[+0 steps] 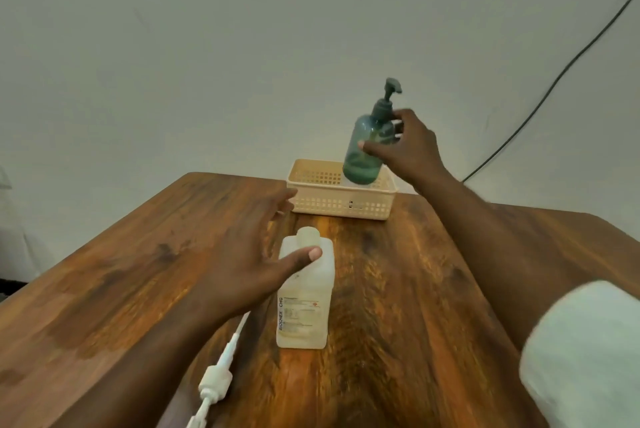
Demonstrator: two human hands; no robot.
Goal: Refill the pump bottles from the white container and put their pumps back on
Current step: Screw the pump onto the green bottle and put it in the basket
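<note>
My right hand (408,147) grips a teal pump bottle (363,154) with its pump on, tilted in the air just above the beige basket (332,206). A white container (304,292) stands uncapped on the wooden table, mid-frame. Just left of the container's top hovers my left hand (256,258), fingers spread, thumb in front of its shoulder, holding nothing. A white pump with its long tube (216,379) lies on the table near the front edge, below my left forearm.
The basket sits at the table's far edge against a pale wall. A dark cable (554,81) runs down the wall at right. A white sleeve (581,358) covers my right upper arm at the lower right.
</note>
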